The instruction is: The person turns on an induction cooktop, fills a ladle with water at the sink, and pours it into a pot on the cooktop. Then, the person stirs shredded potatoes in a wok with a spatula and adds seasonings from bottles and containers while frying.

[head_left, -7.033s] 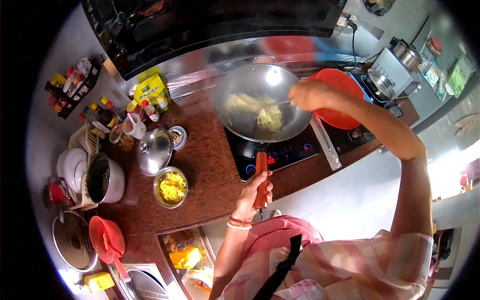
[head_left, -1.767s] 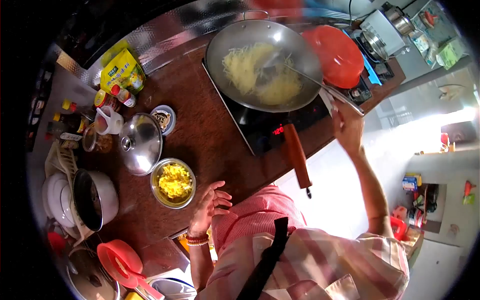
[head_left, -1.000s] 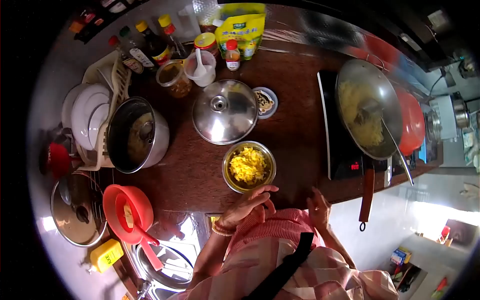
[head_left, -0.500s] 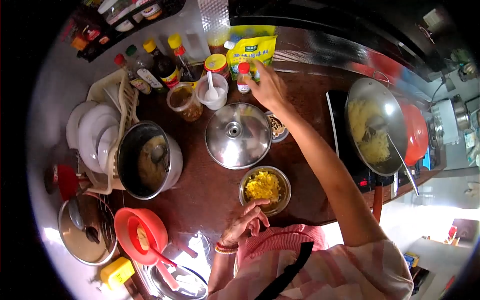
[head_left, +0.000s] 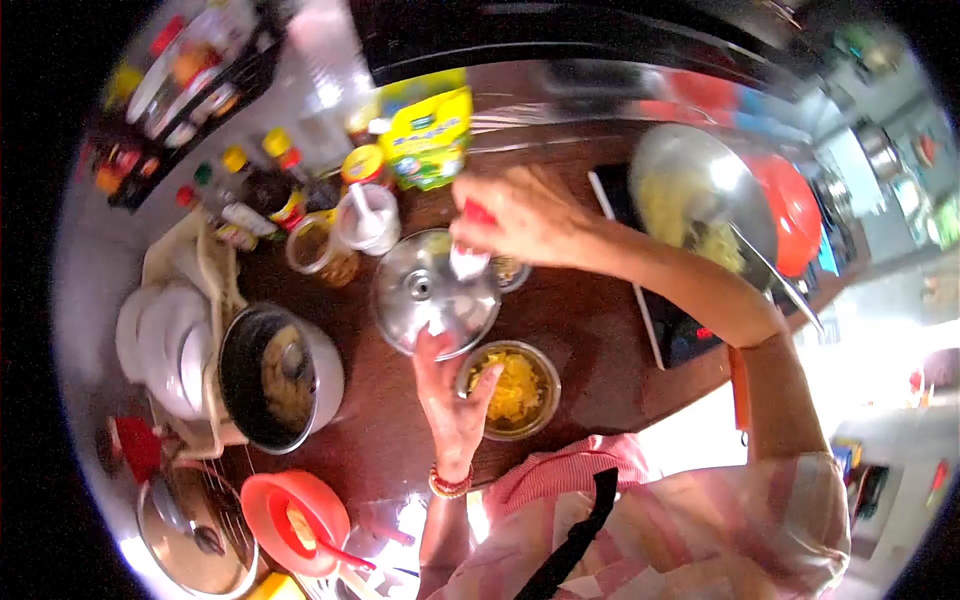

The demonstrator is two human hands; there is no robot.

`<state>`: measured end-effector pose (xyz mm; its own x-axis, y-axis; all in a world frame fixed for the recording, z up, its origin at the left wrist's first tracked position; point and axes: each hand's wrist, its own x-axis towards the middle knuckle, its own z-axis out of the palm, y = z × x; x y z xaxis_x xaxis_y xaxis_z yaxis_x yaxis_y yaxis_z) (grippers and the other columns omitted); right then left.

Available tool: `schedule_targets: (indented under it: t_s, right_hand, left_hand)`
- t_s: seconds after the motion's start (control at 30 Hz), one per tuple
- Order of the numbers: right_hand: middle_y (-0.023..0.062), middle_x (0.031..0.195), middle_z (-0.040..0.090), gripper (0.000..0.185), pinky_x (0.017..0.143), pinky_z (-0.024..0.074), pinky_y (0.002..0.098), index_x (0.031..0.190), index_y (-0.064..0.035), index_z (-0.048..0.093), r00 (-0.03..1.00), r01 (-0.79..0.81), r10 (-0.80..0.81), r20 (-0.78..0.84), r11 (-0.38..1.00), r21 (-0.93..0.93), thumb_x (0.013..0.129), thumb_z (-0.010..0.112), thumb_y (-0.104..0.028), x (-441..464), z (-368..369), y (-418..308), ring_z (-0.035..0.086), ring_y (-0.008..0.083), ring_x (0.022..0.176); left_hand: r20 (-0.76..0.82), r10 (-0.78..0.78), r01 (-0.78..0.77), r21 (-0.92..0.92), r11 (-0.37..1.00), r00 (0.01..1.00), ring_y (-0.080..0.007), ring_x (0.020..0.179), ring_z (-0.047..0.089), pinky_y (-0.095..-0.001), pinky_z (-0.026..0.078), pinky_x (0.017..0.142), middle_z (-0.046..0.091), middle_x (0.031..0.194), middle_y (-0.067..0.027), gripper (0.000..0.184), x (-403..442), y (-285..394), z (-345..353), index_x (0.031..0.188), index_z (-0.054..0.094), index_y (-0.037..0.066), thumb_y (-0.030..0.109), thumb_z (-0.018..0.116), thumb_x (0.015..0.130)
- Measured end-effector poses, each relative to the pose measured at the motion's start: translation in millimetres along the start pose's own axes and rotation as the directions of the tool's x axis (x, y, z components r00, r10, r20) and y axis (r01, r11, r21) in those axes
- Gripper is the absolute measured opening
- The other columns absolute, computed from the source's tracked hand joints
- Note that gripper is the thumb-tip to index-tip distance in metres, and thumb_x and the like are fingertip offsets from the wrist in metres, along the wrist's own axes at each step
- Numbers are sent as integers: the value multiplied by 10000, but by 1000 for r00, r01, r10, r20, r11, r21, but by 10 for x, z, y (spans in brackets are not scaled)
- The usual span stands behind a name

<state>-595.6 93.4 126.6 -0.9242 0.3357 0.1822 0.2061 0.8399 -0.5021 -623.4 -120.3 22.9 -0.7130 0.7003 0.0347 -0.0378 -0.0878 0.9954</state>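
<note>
My right hand (head_left: 525,218) grips a small seasoning bottle (head_left: 468,262) by its red cap end, its pale lower part hanging over the right side of a steel lid (head_left: 402,305). My left hand (head_left: 452,415) has thumb and fingers spread, with nothing in it. It hovers at the left side of a steel bowl (head_left: 549,420) that contains shredded yellow food (head_left: 515,388); its fingertips overlap the lid's near edge, and contact cannot be made out. A small dish (head_left: 512,272) is partly hidden behind the bottle and the lid.
A pan (head_left: 745,190) of pale shreds, with a spatula, stands on the cooktop at right. Leftward are a deep pot (head_left: 328,385), a dish rack (head_left: 215,330) and a red colander (head_left: 262,495). Sauce bottles (head_left: 262,190), tubs and a yellow pouch (head_left: 430,140) line the back.
My right hand has taken the small bottle from beside the pouch and brought it nearer. My left hand has reached forward and spread its fingers. The camera view has shifted.
</note>
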Motion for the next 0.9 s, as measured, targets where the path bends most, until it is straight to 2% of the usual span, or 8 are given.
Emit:
schedule_targets:
  t_s: [0.03, 0.1, 0.17, 0.4, 0.57, 0.67, 0.77, 0.9]
  right_hand:
    - [98, 605, 577, 247, 472, 450, 394, 794, -59, 504, 999, 30, -31, 21, 999, 42, 781, 619, -277, -248, -105, -103, 589, 270, 537]
    - [122, 575, 553, 258, 483, 447, 431, 751, -60, 490, 997, 75, -67, -48, 980, 183, 749, 610, -289, -707, -180, -267, 581, 317, 549]
    - [136, 584, 543, 290, 498, 449, 431, 751, -73, 484, 995, 54, -38, -88, 980, 192, 752, 618, -331, -1127, -178, -331, 575, 335, 573]
    - [96, 454, 480, 274, 392, 407, 399, 665, -101, 489, 954, -199, 151, -260, 965, -169, 795, 569, -329, -2044, -374, -239, 530, 305, 432]
    - [99, 573, 500, 187, 408, 388, 412, 734, -108, 510, 984, 70, -68, -166, 998, 7, 819, 540, -272, -2554, -811, -147, 536, 293, 474]
    - [101, 820, 463, 129, 566, 443, 384, 813, -100, 523, 994, 55, -70, 87, 984, 169, 822, 555, -224, -2805, -1252, -213, 558, 287, 686]
    - [94, 856, 457, 81, 680, 441, 341, 886, -104, 561, 972, 222, -179, -152, 912, 345, 822, 563, -155, -3002, -1542, -143, 535, 253, 800]
    - [89, 916, 483, 165, 704, 414, 298, 987, -52, 587, 854, 93, 27, -519, 975, 203, 847, 512, -98, -3441, -1961, 213, 502, 204, 785]
  left_hand:
    - [65, 263, -268, 374, 888, 963, -299, 1047, 456, -394, 396, 887, 435, 1133, -172, 882, 76, 95, 71, 1289, 273, -10, 112, 796, 589]
    - [147, 359, -381, 516, 767, 922, -345, 1069, 440, -422, 338, 941, 430, 1161, -197, 901, 76, 324, 337, 1259, 301, -18, 125, 818, 536]
    - [215, 220, -297, 453, 841, 951, -293, 863, 583, -356, 469, 769, 579, 943, -148, 575, -61, 435, 575, 1051, 489, -6, 121, 794, 580]
    - [458, 127, -239, 196, 951, 880, -179, 697, 614, -293, 479, 647, 604, 721, -68, 305, -598, 330, 1208, 912, 529, 38, 48, 705, 662]
    - [939, -141, 583, -74, 809, 314, -112, 642, 552, -232, 443, 575, 558, 688, -26, 313, -713, 424, 1387, 873, 535, 42, 8, 716, 621]
    - [998, 29, 751, -56, 657, 50, -129, 614, 553, -235, 439, 545, 557, 702, -74, 484, -701, 321, 1626, 929, 501, 10, 138, 779, 554]
    - [955, 242, 840, 15, 542, -172, -146, 632, 571, -251, 459, 552, 572, 756, -105, 647, -716, 193, 1853, 1026, 464, -15, 201, 808, 522]
    - [902, -281, 622, 18, 783, 327, -138, 673, 588, -276, 505, 581, 590, 769, -70, 543, -594, 622, 2000, 1021, 505, -22, 48, 762, 549]
